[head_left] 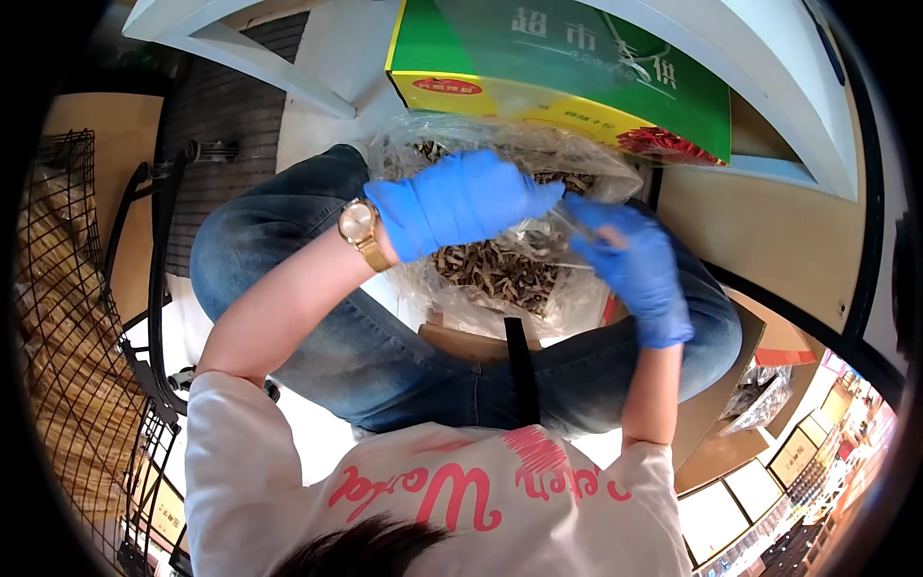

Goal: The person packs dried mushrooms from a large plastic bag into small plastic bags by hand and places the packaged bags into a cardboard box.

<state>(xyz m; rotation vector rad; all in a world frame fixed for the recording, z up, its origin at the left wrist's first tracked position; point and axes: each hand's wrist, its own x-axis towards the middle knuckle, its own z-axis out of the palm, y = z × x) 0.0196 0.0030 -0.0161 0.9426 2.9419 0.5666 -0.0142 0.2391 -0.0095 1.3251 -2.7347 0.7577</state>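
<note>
My left hand (457,204), in a blue glove with a gold watch at the wrist, is closed with its fingertips pinched together on thin clear plastic (564,223). Facing it, my right hand (630,262), also gloved in blue and smeared by motion, closes on the same plastic; it looks like a small bag, though its outline is hard to make out. Beneath both hands lies a large open clear bag (409,144) between my knees. Dried brown strips (505,277) fill it, their exact kind unclear.
A green and yellow carton (562,72) stands ahead under a white frame (803,96). On the left is a black wire cart (72,317). An open cardboard box (716,433) with plastic packets sits at my right, near stocked shelves (817,471).
</note>
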